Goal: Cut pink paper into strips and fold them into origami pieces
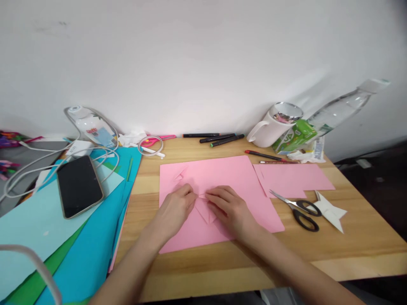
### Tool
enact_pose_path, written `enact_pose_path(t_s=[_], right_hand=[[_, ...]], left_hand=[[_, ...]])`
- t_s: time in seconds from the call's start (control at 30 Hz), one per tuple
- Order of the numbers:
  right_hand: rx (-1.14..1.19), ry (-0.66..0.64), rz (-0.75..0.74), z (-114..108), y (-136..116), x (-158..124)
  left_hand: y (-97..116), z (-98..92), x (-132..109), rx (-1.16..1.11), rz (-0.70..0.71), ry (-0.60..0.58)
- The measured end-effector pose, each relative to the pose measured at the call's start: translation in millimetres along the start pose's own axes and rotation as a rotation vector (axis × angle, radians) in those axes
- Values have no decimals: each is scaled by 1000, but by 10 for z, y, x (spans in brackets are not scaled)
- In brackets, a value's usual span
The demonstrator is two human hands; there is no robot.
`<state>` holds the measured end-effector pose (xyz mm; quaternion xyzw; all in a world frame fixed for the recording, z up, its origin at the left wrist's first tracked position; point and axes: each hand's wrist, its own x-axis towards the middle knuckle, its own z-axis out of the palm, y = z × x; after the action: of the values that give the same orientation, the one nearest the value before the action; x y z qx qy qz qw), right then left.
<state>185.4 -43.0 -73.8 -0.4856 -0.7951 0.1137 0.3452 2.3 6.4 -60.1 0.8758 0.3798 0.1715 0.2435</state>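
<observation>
A small folded piece of pink paper (pixel 205 212) lies over a larger pink sheet (pixel 254 182) on the wooden table. My left hand (pixel 179 207) pinches the folded paper's upper left edge between thumb and fingers. At its upper right, my right hand (pixel 230 209) has its fingers closed on the same piece and covers part of it. The creases form a pointed shape toward me. Near the sheet's upper left corner rests a tiny folded pink scrap (pixel 180 174).
To the right are black-handled scissors (pixel 300 207), a white paper shape (pixel 330 211) and cut pink paper (pixel 295 178). A mug (pixel 270 127), drink carton (pixel 294 136) and bottle (pixel 341 108) stand behind. Leftward, a phone (pixel 79 186) and cable cover coloured sheets (pixel 92 245). Markers (pixel 219 138) line the wall.
</observation>
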Motion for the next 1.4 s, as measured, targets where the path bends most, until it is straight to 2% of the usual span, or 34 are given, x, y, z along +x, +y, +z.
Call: enact_pose_path(t_s=[0.2,0.63,0.83,0.97,1.13,1.4], right_hand=[[8,94,-29,79,53,-117],[-40,106,5,94,54,-142],[-88,13,-30,44,25,-140],[-116,2,-38,49,35,-151],[-132,2,-49,47,38,-153],[-127,-44,-34,47,30,-174]], left_hand=[[18,-10,11,-67,-50,3],[63,-20,7,-121,-88,-15],[77,-36,8,-147,-113,-48],[45,-61,18,-131,-89,-37],[23,-80,14,14,-58,-94],[147,-101,-8,464,94,-269]])
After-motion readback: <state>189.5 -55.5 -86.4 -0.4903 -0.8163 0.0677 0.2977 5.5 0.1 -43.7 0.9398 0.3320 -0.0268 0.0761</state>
